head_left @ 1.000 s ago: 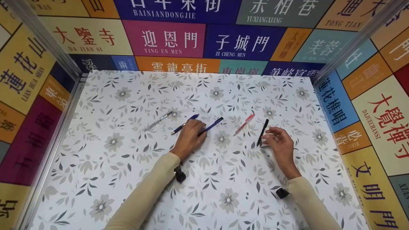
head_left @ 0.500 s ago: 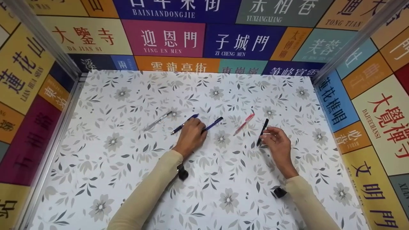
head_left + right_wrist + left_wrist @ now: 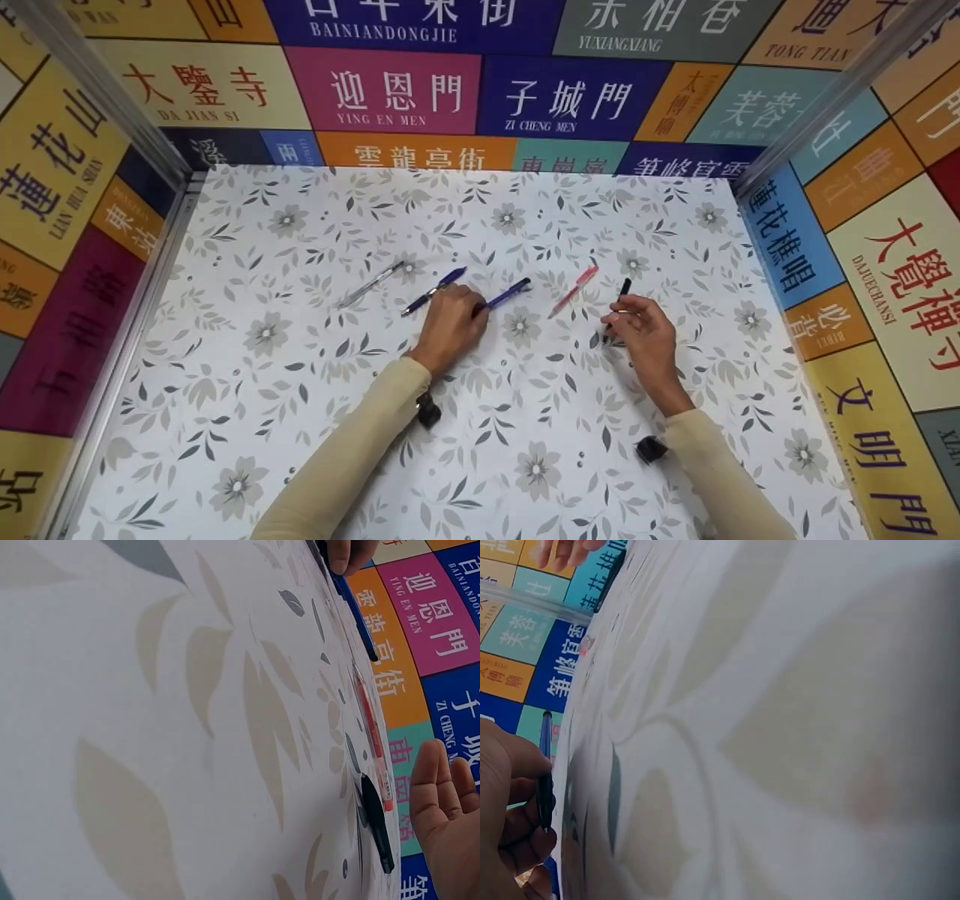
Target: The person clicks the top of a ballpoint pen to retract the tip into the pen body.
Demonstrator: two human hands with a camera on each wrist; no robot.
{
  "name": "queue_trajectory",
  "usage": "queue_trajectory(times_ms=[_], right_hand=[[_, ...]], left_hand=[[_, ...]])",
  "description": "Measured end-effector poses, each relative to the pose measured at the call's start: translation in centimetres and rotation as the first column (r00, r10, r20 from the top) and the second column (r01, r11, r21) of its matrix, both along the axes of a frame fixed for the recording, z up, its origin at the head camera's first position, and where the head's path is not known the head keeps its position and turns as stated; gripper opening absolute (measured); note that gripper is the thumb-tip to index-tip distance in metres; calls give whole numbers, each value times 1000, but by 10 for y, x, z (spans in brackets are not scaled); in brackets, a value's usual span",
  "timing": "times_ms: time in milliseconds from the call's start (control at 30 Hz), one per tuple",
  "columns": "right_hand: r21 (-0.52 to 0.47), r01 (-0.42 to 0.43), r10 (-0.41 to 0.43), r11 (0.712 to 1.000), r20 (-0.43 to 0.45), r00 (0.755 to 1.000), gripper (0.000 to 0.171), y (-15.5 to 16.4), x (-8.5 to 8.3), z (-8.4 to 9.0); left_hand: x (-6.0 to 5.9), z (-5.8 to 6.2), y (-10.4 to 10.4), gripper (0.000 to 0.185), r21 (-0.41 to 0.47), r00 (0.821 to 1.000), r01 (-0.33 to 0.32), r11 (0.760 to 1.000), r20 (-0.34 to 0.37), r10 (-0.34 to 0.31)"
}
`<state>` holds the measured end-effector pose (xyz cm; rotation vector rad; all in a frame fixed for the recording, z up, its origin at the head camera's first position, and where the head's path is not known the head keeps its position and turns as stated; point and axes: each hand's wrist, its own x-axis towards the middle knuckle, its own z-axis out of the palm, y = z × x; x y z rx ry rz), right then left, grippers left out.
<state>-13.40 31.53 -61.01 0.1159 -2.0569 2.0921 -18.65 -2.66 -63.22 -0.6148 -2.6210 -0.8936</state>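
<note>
I log left hand (image 3: 450, 324) gripping dark blue pen (image 3: 504, 295), right hand (image 3: 643, 335) loose-fingered, touching black pen (image 3: 622, 289), red pen (image 3: 572, 291) between.

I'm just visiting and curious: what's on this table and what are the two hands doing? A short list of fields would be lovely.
Surface: floral table
Pens in a row: clear pen, blue pen, dark blue pen, red pen, black pen
Left hand: grips the dark blue pen at its near end
Right hand: fingers on the black pen; grip unclear
Surroundings: walls of coloured signs with Chinese characters
</note>
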Motion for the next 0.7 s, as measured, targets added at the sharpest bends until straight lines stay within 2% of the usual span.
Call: queue_trajectory(times_ms=[67,100,233,300,333,467,700], right_hand=[[9,0,0,1000,5,1000,32,-1,0,0],[9,-2,2,1000,8,1000,32,-1,-1,1],[14,-2,1,1000,21,1000,31,-3,-1,3],[16,-2,1,1000,25,1000,31,-5,-1,4],[17,-2,1,1000,27,1000,31,-5,-2,5],[15,-18,17,1000,21,1000,31,-9,-2,7],[-15,-63,63,998,-15,998,32,-17,-4,11]], left_hand=[[2,1,1,9,49,1000,1,999,9,-1],[0,-5,1,10,72,1000,1,997,2,-1],[2,-4,3,10,175,1000,0,985,22,-4],[4,-1,4,10,216,998,3,976,53,-15],[8,8,4,9,237,996,1,971,89,-23],[14,22,6,8,291,984,-7,957,173,-45],[20,31,10,6,350,978,-6,937,197,-68]])
